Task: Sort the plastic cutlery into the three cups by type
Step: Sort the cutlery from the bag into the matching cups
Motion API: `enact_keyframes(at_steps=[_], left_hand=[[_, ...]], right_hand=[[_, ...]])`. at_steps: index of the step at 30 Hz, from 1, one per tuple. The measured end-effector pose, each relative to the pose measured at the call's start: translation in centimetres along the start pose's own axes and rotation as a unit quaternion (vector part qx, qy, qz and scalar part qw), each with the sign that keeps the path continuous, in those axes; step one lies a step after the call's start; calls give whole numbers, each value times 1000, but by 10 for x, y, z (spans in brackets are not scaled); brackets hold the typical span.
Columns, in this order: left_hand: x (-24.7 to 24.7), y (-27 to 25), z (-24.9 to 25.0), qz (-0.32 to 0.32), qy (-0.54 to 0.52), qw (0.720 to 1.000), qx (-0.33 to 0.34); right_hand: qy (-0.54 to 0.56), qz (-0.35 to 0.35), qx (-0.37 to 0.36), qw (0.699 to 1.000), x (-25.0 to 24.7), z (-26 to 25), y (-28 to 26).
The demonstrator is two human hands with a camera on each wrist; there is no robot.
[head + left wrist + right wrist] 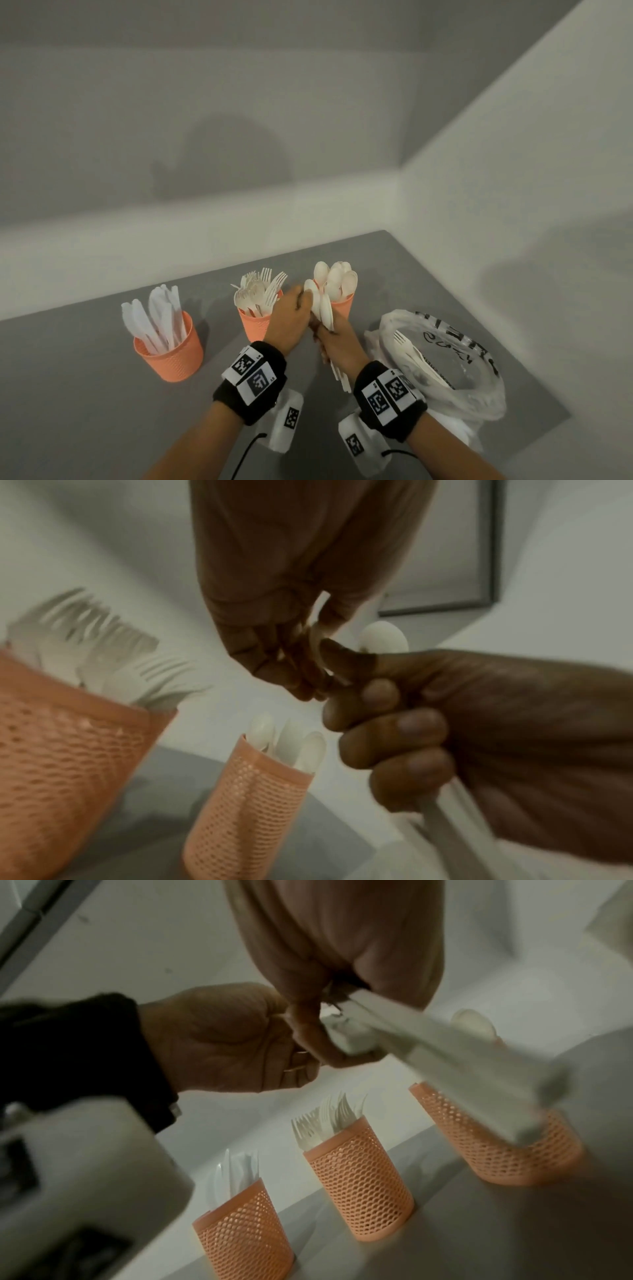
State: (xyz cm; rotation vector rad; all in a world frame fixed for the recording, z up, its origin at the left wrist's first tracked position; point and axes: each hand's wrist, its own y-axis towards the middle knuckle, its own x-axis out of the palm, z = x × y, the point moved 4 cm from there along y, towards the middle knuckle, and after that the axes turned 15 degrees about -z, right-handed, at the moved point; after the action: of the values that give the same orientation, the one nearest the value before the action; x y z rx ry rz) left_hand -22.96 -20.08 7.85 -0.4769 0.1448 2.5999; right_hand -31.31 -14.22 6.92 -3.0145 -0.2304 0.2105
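Clutching a bundle of spoons (322,308) by the handles, the right hand (337,337) keeps the bowls upward — likely so the left hand (291,317) can pinch one off (fingers curled on a bowl) for the spoon cup (342,306) just beyond.

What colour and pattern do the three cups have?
The cups are orange (salmon) with a fine mesh-like pattern of small holes; the right wrist view shows this best.
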Motion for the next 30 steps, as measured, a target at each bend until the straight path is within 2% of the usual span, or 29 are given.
enact_keyframes(at_steps=[2, 5, 9, 14, 17, 20, 23, 26, 30], left_hand=[[1, -8, 4, 30, 21, 999, 11], [8, -21, 8, 14, 14, 999, 26], [16, -26, 16, -3, 111, 993, 30], [17, -20, 34, 1, 129, 991, 40], [12, -5, 47, -18, 97, 995, 14], [0, 19, 58, -27, 34, 999, -9], [-10, 38, 73, -57, -34, 998, 15], [-31, 53, 93, -5, -20, 997, 77], [-54, 70, 97, 67, 84, 988, 115]], right_hand=[[20, 3, 12, 1000, -2, 3, -2], [27, -3, 26, 999, -3, 3, -7], [-42, 28, 31, 998, -10, 0, -9], [-129, 87, 30, 987, -23, -3, -2], [-162, 56, 1, 985, -34, -15, 3], [-156, 22, 5, 988, -52, -23, 1], [-145, 10, -5, 989, -74, -37, -9], [-172, 51, 24, 984, -101, -40, -23], [-194, 84, 83, 974, -137, -14, -46]])
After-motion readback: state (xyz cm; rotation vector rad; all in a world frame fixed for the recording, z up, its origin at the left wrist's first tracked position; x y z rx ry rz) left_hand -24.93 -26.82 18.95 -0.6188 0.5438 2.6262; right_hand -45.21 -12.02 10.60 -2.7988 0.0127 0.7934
